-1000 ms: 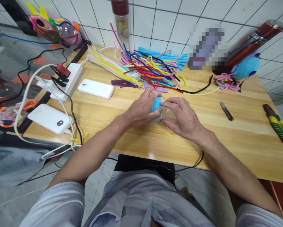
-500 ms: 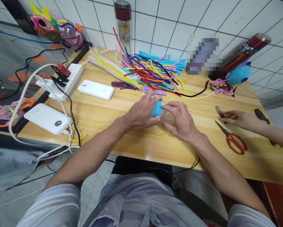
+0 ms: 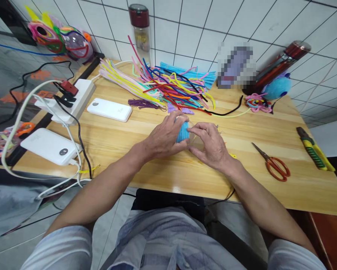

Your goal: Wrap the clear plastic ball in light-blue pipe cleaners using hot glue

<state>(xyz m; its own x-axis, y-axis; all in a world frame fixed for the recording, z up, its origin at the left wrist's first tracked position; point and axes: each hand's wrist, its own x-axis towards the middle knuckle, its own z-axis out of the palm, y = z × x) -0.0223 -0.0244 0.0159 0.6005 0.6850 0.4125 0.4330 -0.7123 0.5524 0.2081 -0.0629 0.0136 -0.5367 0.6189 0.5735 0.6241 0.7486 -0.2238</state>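
Note:
Above the front part of the wooden table, my left hand (image 3: 168,135) is wrapped around a small blue-wrapped clear piece (image 3: 182,132). Ridged light-blue strands cover its left part, while its right part looks see-through. Thumb and fingers of my right hand (image 3: 209,144) close on that right end, fingertips touching the edge of the blue winding. My fingers hide much of the piece. Behind my hands lies a tangled pile of coloured pipe cleaners (image 3: 176,88), with a bundle of blue pipe cleaners (image 3: 203,77) at its back.
Scissors (image 3: 272,163) and green-yellow pliers (image 3: 312,148) lie to the right. White power banks (image 3: 109,109), a power strip (image 3: 72,101) and cables occupy the left. A glass bottle (image 3: 140,33), a red flask (image 3: 281,63) and a blue fuzzy ball (image 3: 278,88) stand along the wall.
Another person's hand has left the right side, and the small dark-handled tool beside the scissors is gone. The view has shifted slightly; my hands keep nearly the same hold.

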